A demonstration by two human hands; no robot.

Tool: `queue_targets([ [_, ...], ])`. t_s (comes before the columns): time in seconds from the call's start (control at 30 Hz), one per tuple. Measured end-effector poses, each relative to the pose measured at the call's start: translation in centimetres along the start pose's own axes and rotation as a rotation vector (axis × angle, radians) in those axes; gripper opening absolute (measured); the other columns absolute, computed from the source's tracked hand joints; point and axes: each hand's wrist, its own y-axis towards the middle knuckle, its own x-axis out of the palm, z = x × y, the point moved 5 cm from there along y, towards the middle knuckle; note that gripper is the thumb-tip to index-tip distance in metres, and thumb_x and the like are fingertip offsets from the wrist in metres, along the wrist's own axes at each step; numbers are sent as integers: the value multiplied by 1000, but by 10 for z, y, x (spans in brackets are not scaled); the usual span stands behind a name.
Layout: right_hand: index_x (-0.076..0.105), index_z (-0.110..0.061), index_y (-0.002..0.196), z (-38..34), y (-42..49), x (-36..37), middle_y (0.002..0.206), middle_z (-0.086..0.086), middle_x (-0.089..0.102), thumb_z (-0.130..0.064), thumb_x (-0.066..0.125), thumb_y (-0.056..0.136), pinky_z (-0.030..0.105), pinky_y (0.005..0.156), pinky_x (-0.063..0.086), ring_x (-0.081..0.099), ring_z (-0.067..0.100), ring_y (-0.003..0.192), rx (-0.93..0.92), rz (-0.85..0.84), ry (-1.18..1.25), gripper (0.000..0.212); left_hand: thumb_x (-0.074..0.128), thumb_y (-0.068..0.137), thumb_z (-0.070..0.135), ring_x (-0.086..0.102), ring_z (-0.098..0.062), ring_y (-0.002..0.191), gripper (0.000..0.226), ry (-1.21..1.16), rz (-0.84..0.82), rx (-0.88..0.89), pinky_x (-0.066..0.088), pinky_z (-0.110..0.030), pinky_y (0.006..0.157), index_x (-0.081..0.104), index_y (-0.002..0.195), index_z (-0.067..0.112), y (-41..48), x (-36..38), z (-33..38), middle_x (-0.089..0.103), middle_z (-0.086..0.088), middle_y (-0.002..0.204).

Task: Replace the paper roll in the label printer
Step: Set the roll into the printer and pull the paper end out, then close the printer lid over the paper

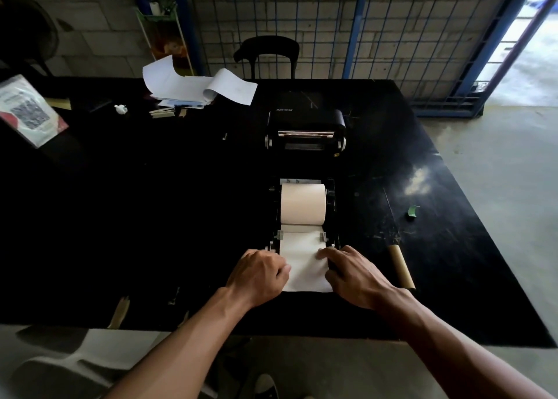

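Observation:
A black label printer [305,136] stands open on the black table [151,217], its lid tipped back toward the far side. A pale paper roll [303,204] sits in the printer's bay. A loose strip of paper [305,266] runs from the roll toward me, between two small grey guides and out over the printer's front. My left hand [259,273] grips the strip's left edge. My right hand [353,275] presses on its right edge. An empty cardboard core [401,267] lies on the table just right of my right hand.
A stack of curled white papers [196,89] lies at the back of the table. A card with a QR code [27,112] stands at the far left. A small green scrap [412,211] lies at right. A black chair [270,54] and wire fencing stand behind the table.

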Motion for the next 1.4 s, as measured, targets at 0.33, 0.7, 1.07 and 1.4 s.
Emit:
queue_targets([
  [0.33, 60, -29, 122, -11, 21, 12, 131, -7, 58, -29, 57, 98, 36, 89, 46, 55, 23, 115, -57, 142, -210, 24, 44, 92, 11, 56, -23, 97, 16, 175, 15, 33, 45, -33, 71, 60, 94, 16, 16, 6, 3, 58, -3, 101],
  [0.7, 58, -23, 106, -19, 32, 10, 127, -5, 53, -30, 68, 89, 37, 85, 44, 54, 23, 113, 20, 102, -291, 21, 51, 89, 8, 57, -23, 91, 13, 106, -25, 108, 46, -31, 66, 59, 89, 18, 32, 3, -5, 60, -2, 96],
  [1.07, 64, -25, 80, -23, 36, -47, 85, -6, 71, -52, 76, 81, 34, 71, 53, 68, 23, 83, 186, 59, 23, 29, 77, 76, 14, 68, -9, 75, 7, -303, 68, 101, 58, -24, 72, 73, 80, 18, 82, -74, -23, 74, 1, 82],
  [1.4, 63, -16, 114, -40, 103, -195, 120, 13, 69, -42, 59, 96, 41, 91, 47, 61, 37, 115, 340, 680, 343, 32, 59, 90, 19, 64, -24, 97, 16, -485, 737, -311, 54, -35, 84, 66, 104, 16, 165, -189, -39, 66, -9, 107],
])
